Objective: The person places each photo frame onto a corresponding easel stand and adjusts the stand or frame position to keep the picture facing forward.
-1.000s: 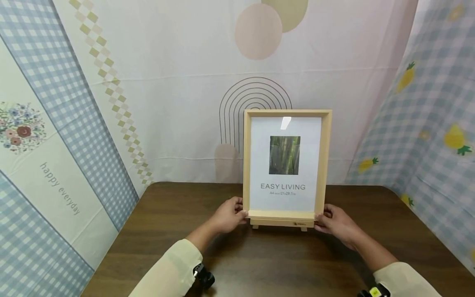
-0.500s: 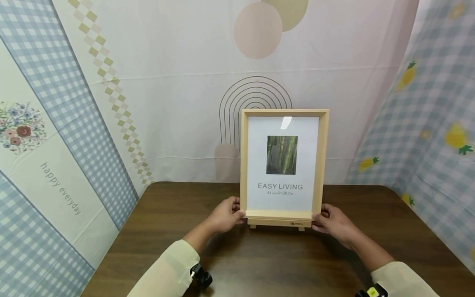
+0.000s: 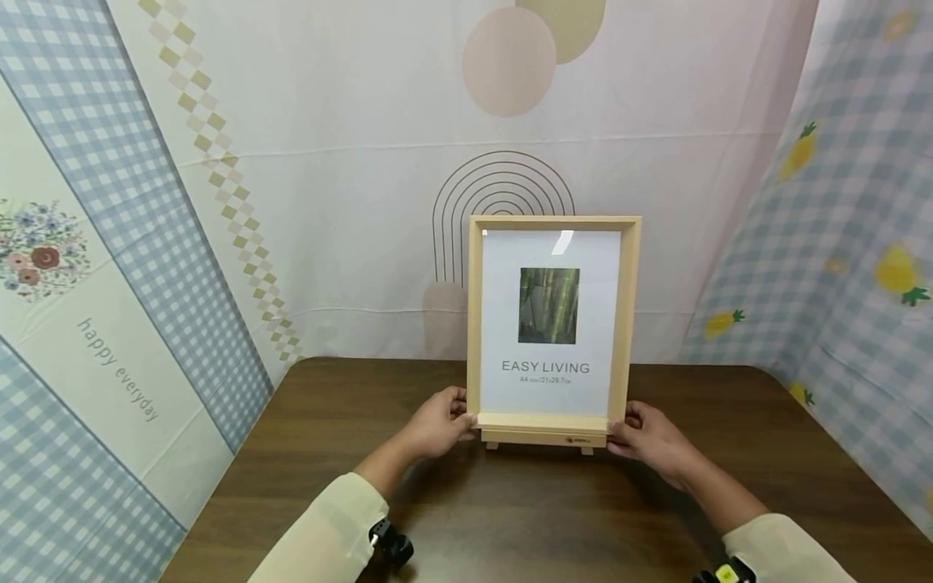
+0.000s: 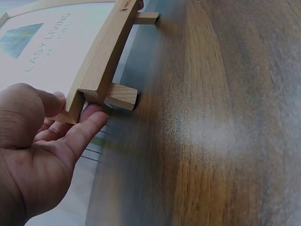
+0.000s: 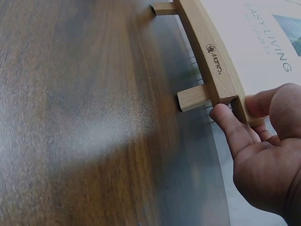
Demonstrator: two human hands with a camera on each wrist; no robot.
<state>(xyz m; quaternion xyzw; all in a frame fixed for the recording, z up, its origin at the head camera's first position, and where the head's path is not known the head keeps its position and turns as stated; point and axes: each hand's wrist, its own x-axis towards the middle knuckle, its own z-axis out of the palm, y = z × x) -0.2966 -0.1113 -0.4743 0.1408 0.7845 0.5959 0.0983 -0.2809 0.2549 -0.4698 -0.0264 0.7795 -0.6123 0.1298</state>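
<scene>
An upright light-wood picture frame (image 3: 625, 324) stands on a small wooden easel (image 3: 543, 438), leaning slightly back. Behind its glazing is a white sheet with a bamboo photo and the words EASY LIVING. My left hand (image 3: 440, 423) pinches the frame's lower left corner; in the left wrist view its thumb (image 4: 55, 102) lies on the front and the fingers go underneath and behind. At the lower right corner, my right hand (image 3: 649, 437) grips likewise, a fingertip touching the end of the easel's ledge (image 5: 214, 61) in the right wrist view. The easel's rear is hidden.
Everything stands on a dark brown wooden table (image 3: 350, 502). A patterned white cloth (image 3: 350, 235) hangs behind its back edge, close to the frame. Blue-checked cloths border both sides. Black wrist cameras (image 3: 394, 544) sit at both sleeves.
The picture frame and easel have shifted a little to the left, with both hands moving along and keeping their hold on the lower corners.
</scene>
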